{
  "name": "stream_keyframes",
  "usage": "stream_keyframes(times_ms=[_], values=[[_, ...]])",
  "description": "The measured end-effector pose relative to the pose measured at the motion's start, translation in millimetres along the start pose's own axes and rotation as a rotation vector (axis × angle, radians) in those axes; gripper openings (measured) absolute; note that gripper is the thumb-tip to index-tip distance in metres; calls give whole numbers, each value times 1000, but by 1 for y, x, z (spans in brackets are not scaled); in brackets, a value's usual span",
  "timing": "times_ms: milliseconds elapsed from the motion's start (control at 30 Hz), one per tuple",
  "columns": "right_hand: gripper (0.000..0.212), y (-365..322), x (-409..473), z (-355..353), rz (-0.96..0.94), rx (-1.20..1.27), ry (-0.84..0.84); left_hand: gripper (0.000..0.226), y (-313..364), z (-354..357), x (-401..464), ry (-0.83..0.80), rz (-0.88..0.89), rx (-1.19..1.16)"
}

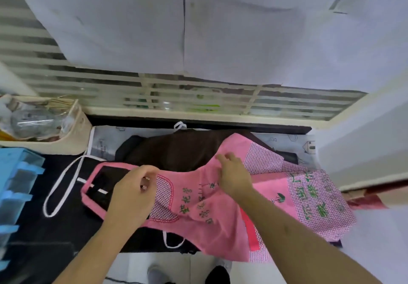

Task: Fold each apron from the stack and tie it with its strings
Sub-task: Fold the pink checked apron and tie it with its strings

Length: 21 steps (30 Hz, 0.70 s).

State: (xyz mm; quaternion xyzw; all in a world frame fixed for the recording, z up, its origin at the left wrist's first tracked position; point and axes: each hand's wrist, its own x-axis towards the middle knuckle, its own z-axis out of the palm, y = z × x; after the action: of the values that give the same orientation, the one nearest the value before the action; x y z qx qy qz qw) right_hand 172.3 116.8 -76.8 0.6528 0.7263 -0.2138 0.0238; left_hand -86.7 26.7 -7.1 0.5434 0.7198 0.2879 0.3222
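Pink apron lies crosswise on the worktop, bib left, skirt right.

The left hand [132, 189] pinches the bib end of the pink apron [198, 204]; the right hand [234, 173] grips its far edge mid-length, nearer the skirt, which overhangs the worktop [33, 228].

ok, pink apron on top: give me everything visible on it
The pink apron is thin woven-looking cloth with gingham-check panels, green printed characters and a pink neck loop lying at its left end. It lies spread sideways, rumpled, over a dark brown apron, its near edge overhanging the table. The left hand pinches its bib; the right hand grips its far edge.
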Motion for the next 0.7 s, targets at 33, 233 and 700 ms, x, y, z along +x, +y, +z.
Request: stream_keyframes(times_ms=[33, 233, 700], values=[[75, 2, 18, -1, -15, -66, -42, 27, -2, 11, 3, -10, -20, 20], [81, 47, 79, 11, -24, -458, -154, 41, -1, 70, 13, -32, -157, -2], [54, 34, -10, -133, -502, 532, 46, 36, 168, 86, 47, -429, 169, 206]])
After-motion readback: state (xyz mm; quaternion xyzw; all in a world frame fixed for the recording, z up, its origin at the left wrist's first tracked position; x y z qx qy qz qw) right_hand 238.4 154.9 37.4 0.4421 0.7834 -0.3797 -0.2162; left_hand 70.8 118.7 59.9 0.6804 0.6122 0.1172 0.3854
